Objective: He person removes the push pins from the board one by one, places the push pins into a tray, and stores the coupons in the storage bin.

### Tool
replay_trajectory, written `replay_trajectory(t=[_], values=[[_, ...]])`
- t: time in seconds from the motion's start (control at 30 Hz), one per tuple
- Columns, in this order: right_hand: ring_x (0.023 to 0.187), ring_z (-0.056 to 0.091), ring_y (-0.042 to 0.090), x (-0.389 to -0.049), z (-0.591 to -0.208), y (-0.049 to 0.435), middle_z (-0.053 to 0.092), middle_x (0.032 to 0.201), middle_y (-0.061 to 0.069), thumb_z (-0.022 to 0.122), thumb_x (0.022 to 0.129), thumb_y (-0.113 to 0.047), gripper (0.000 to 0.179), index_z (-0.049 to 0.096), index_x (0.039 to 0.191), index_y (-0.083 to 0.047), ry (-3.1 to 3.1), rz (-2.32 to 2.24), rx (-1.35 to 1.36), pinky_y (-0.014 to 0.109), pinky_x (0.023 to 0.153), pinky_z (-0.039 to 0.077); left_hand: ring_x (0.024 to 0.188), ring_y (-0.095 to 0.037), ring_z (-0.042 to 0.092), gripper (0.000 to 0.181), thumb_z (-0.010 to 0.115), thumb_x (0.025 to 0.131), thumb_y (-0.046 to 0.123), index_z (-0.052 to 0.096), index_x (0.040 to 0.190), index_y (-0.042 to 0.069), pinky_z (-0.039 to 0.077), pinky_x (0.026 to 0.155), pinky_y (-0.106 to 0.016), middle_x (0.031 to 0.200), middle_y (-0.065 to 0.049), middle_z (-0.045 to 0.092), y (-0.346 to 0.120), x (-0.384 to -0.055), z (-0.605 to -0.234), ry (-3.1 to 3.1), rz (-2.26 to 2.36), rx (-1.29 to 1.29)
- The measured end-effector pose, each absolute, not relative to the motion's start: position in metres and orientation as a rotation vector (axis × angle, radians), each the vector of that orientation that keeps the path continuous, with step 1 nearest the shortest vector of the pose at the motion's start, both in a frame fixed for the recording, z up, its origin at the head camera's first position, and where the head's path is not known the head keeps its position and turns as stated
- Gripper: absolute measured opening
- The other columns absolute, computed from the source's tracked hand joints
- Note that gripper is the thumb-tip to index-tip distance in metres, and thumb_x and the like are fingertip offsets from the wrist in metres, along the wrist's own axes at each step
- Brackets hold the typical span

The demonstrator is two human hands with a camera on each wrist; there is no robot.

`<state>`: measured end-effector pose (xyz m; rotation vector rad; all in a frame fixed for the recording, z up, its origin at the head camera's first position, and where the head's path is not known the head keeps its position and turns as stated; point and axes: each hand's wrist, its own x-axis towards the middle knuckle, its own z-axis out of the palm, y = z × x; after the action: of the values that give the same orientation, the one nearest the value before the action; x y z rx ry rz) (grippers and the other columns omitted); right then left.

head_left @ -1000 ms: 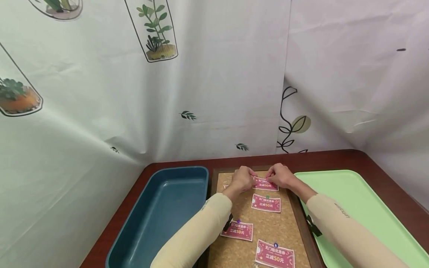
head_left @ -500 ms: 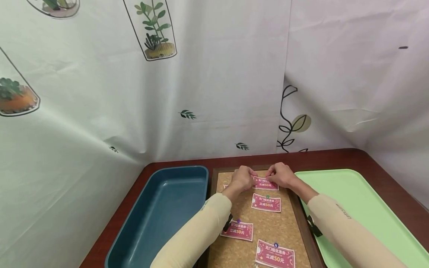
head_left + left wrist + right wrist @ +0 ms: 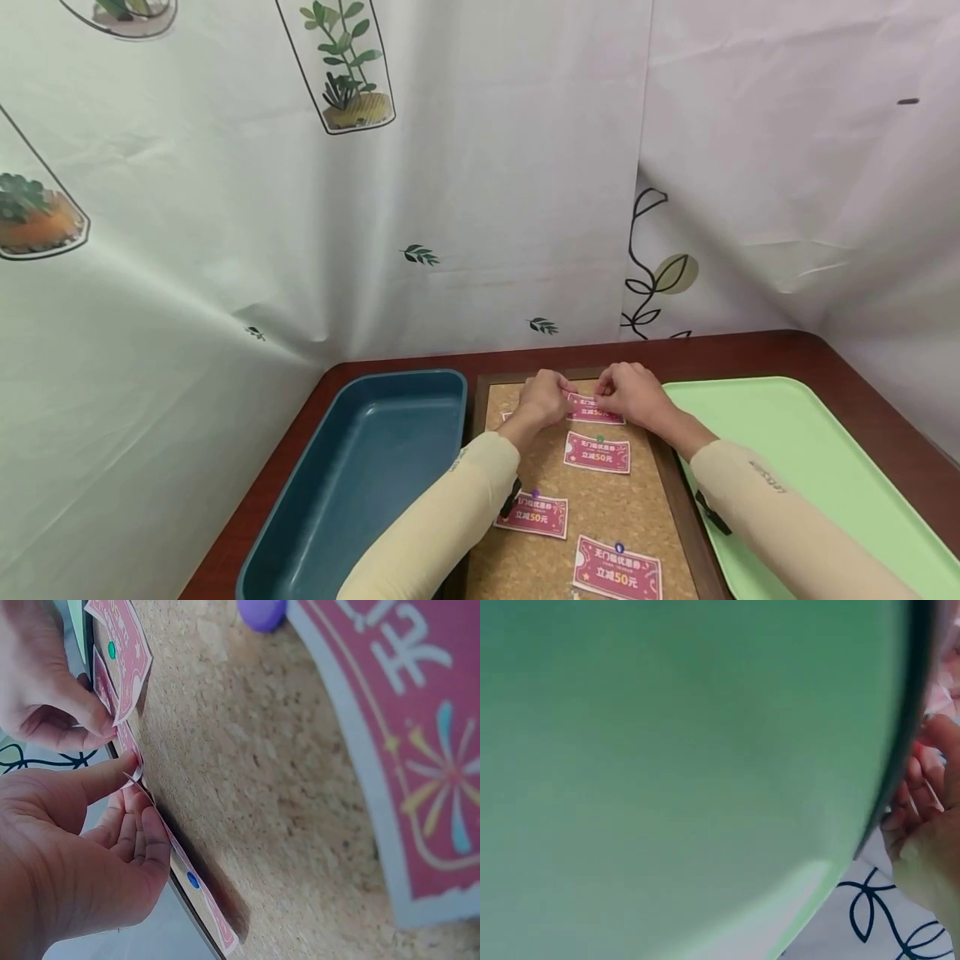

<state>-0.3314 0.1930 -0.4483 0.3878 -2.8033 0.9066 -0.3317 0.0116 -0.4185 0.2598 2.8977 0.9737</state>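
Note:
At the far end of the cork board (image 3: 600, 508), a pink coupon (image 3: 596, 410) lies between both hands. My left hand (image 3: 543, 398) pinches its left edge between thumb and fingers. Over its top edge, my right hand (image 3: 630, 393) pinches a small red push pin (image 3: 112, 733), mostly hidden by the fingertips. Below lies a coupon (image 3: 597, 455) with a green pin (image 3: 600, 438). Nearer are a coupon (image 3: 542, 517) with a purple pin (image 3: 535, 493) and one (image 3: 617, 573) with a blue pin (image 3: 619, 547). My left hand covers most of another coupon (image 3: 507, 415).
A deep blue tray (image 3: 360, 467) stands left of the board. The light green tray (image 3: 787, 442) lies to the right, under my right forearm. All stand on a dark red-brown table (image 3: 735, 350), with a white printed curtain (image 3: 480, 208) behind.
Both hands stay at the far coupon with almost no movement. My right forearm has shifted very slightly to the right, and the head view has tilted a little.

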Motion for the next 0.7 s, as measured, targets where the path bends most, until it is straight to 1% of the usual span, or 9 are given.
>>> replay_trajectory(t=[0.13, 0.3, 0.43, 0.57, 0.7], values=[[0.066, 0.053, 0.014, -0.3319, -0.4528, 0.1944, 0.06, 0.076, -0.001, 0.082, 0.081, -0.01, 0.01, 0.072, 0.081, -0.009, -2.769, 0.833, 0.419, 0.032, 0.06, 0.044, 0.078, -0.012, 0.055, 0.012, 0.085, 0.089, 0.008, 0.081, 0.1, 0.011, 0.048, 0.077, -0.028, 0.078, 0.005, 0.067, 0.0115, -0.3318, -0.4189, 2.893, 0.988, 0.264], [0.064, 0.053, 0.014, -0.3335, -0.4538, 0.1946, 0.06, 0.072, -0.002, 0.082, 0.079, -0.01, 0.013, 0.07, 0.08, -0.009, -2.737, 0.86, 0.434, 0.031, 0.058, 0.043, 0.075, -0.011, 0.055, 0.01, 0.085, 0.09, 0.008, 0.081, 0.099, 0.012, 0.046, 0.07, -0.025, 0.075, 0.005, 0.064, 0.0122, -0.332, -0.4195, 2.886, 1.017, 0.241], [0.067, 0.057, 0.015, -0.3343, -0.4536, 0.1948, 0.064, 0.073, -0.001, 0.082, 0.08, -0.011, 0.014, 0.07, 0.083, -0.007, -2.725, 0.926, 0.419, 0.032, 0.062, 0.047, 0.073, -0.01, 0.055, 0.007, 0.083, 0.092, 0.007, 0.081, 0.097, 0.012, 0.045, 0.064, -0.024, 0.075, 0.004, 0.065, 0.0124, -0.333, -0.4198, 2.861, 1.066, 0.201], [0.071, 0.06, 0.015, -0.3344, -0.4527, 0.1966, 0.067, 0.077, 0.0, 0.082, 0.081, -0.011, 0.013, 0.071, 0.087, -0.007, -2.713, 0.984, 0.365, 0.033, 0.068, 0.05, 0.073, -0.01, 0.057, 0.003, 0.08, 0.094, 0.008, 0.081, 0.094, 0.011, 0.045, 0.062, -0.024, 0.076, 0.003, 0.068, 0.01, -0.3348, -0.4179, 2.844, 1.108, 0.204], [0.072, 0.06, 0.017, -0.3326, -0.4487, 0.199, 0.068, 0.077, 0.001, 0.081, 0.081, -0.01, 0.011, 0.072, 0.087, -0.007, -2.671, 1.047, 0.339, 0.033, 0.068, 0.049, 0.075, -0.01, 0.059, 0.005, 0.08, 0.096, 0.012, 0.081, 0.093, 0.01, 0.046, 0.064, -0.024, 0.08, 0.002, 0.071, 0.004, -0.3371, -0.4131, 2.839, 1.139, 0.214]])
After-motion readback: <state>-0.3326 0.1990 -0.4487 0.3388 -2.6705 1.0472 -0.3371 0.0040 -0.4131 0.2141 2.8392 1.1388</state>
